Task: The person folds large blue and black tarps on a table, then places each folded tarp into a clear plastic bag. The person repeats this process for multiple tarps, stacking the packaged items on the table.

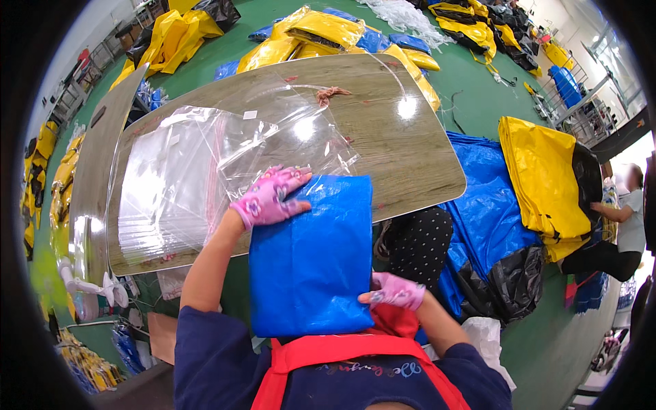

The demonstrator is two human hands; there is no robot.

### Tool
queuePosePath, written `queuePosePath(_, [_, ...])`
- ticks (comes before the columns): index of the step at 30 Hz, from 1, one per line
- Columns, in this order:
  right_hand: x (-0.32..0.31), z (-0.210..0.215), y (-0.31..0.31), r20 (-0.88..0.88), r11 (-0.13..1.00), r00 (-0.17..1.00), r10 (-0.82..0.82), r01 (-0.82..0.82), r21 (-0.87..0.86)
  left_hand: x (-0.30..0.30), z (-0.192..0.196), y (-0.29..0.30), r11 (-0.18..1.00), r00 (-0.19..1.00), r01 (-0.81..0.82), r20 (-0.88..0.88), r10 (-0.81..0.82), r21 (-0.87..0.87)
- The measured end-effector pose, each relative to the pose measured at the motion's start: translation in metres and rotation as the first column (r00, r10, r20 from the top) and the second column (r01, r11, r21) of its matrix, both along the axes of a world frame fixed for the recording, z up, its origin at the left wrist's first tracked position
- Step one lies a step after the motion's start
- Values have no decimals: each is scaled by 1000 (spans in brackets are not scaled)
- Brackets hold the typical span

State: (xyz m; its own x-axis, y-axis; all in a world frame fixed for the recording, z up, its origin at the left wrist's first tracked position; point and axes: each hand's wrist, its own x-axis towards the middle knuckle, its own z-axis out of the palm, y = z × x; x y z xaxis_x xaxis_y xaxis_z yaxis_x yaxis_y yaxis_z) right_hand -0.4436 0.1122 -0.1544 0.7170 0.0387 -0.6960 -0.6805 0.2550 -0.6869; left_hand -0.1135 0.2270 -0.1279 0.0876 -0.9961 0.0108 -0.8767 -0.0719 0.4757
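Note:
A folded blue woven-plastic sheet [311, 253] lies with its upper edge on the table and its lower part against my lap. My left hand [275, 197], in a pink patterned fingerless glove, rests on the sheet's upper left corner with its fingers stretched out. Lower down, my right hand [395, 292], gloved the same way, pinches the sheet's right edge, thumb in front; the other fingers are partly hidden. Just beyond my left hand, transparent plastic bags [171, 184] lie in a flat, overlapping stack on the wood-grain table [403, 150].
A brown tied strip [331, 94] lies at the table's far side. Right of me are a blue sheet pile [488, 198] with black parts and a folded yellow stack [543, 178]. Yellow and blue packs [321, 31] cover the floor beyond. Another person [625, 219] is at far right.

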Motion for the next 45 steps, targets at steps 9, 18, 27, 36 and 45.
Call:
queuePosePath(9, [173,-2,-130,278,809,945,169,28,-587,-18,0,20,996,992,-69,102,74,-53])
queuePosePath(18, [128,1,-123,331,937,940,-82,186,-296,-24,-27,40,974,972,-168,139,190,-155])
queuePosePath(27, [137,-51,-83,512,612,855,-83,449,-650,-27,-35,54,929,938,-318,82,337,-188])
queuePosePath(36, [73,-35,-66,223,341,893,392,85,-936,-33,-43,63,904,927,-347,55,371,-250])
queuePosePath(45, [144,4,-35,562,896,756,-335,441,-59,-22,-46,69,361,461,-887,-549,697,-287])
